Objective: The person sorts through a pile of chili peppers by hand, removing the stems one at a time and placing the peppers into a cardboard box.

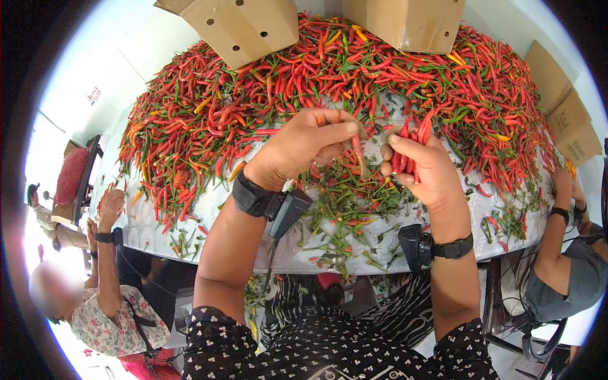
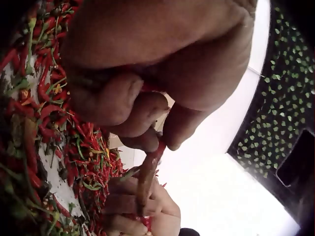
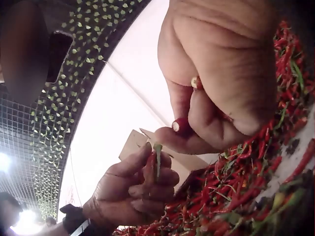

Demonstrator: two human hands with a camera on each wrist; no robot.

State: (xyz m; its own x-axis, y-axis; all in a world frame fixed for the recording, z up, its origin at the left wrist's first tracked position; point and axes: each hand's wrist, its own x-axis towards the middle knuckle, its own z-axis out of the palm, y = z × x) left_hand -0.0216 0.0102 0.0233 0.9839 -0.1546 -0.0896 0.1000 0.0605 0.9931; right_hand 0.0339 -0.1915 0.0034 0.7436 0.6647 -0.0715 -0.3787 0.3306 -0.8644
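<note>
My left hand [image 1: 310,139] pinches one red chili pepper [image 1: 358,154] between thumb and fingers. That chili has a brownish, dried-looking stretch [image 2: 146,179] in the left wrist view, and its green stem [image 3: 157,161] shows in the right wrist view. Close beside it, my right hand [image 1: 425,166] grips several red chilies [image 1: 411,147] in a bunch. Pale, stemless ends of two held chilies [image 3: 180,126] stick out of the curled right fingers. Below both hands lies a heap of green stems and bits [image 1: 348,221] on the pale table covering [image 1: 253,237].
A broad mound of red chilies [image 1: 221,114] covers the far side of the table. Two cardboard boxes, one at left [image 1: 247,31] and one at right [image 1: 411,25], stand behind it. Other people work at the left [image 1: 114,297] and right [image 1: 563,272] edges.
</note>
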